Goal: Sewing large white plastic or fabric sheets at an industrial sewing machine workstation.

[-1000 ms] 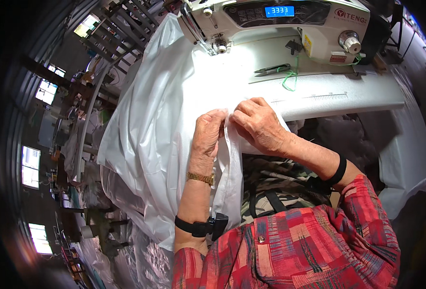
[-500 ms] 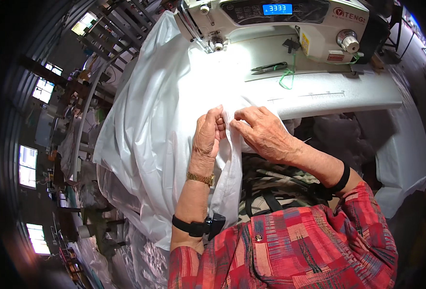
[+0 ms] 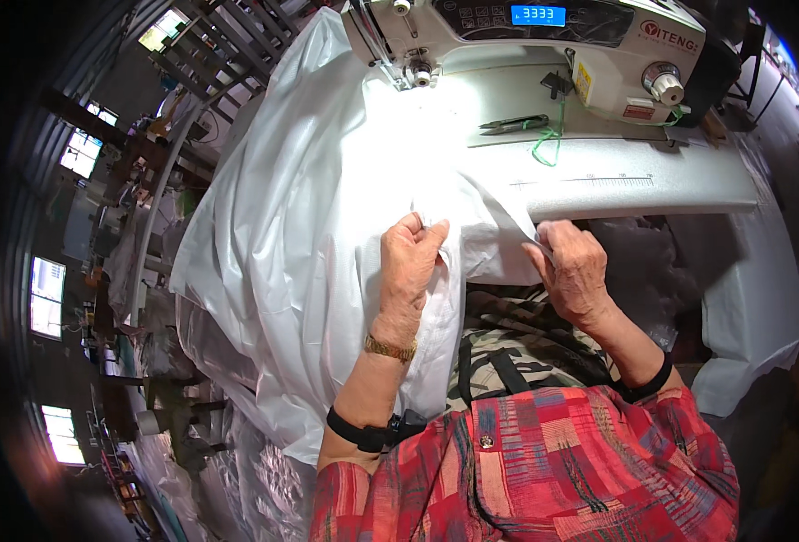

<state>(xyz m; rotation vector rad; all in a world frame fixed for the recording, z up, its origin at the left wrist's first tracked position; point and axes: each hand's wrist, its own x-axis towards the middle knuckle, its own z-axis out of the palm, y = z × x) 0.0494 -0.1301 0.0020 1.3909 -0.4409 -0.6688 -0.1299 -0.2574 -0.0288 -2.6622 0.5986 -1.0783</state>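
A large sheet of thin white fabric [image 3: 300, 226] drapes over the bed of a sewing machine [image 3: 544, 45] and hangs down the left side toward my lap. My left hand [image 3: 408, 266] pinches a folded edge of it, thumb against fingers, in front of the needle area. Off to the right, my right hand [image 3: 573, 271] grips another part of the edge between thumb and fingers, so a stretch of fabric spans between both hands. Strong light by the needle washes out the cloth there.
Thread snips [image 3: 514, 125] lie on the machine bed near a loop of green cord [image 3: 548, 149]. A ruler scale [image 3: 612, 181] marks the table's front edge. More pale sheet material [image 3: 752, 307] hangs at the right. Metal racks [image 3: 210, 54] stand at far left.
My right hand has moved right, away from the left, drawing the fabric edge out between them. My left hand has shifted slightly right and still pinches the cloth.
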